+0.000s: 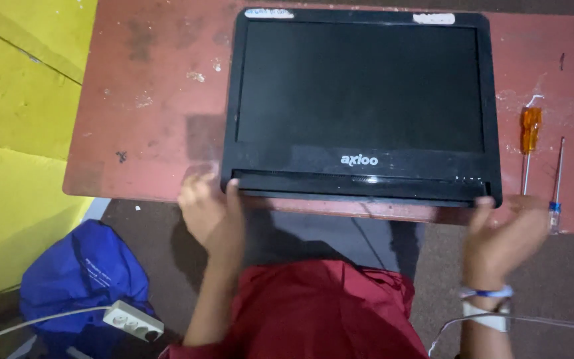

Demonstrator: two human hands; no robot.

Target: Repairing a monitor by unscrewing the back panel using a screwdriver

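A black flat monitor [360,86] lies screen-up on a worn red table [147,113], its lower edge at the table's near edge. My left hand [208,207] grips the monitor's lower left corner, thumb on the front bezel. My right hand [505,229] holds the lower right corner, thumb against the edge; a blue band and a white strap circle that wrist. Both hands look blurred.
An orange-handled screwdriver [530,136] and a thin blue-tipped screwdriver [556,183] lie on the table right of the monitor. A blue bag [78,272] and a white power strip [134,320] sit on the floor at lower left. Yellow wall at left.
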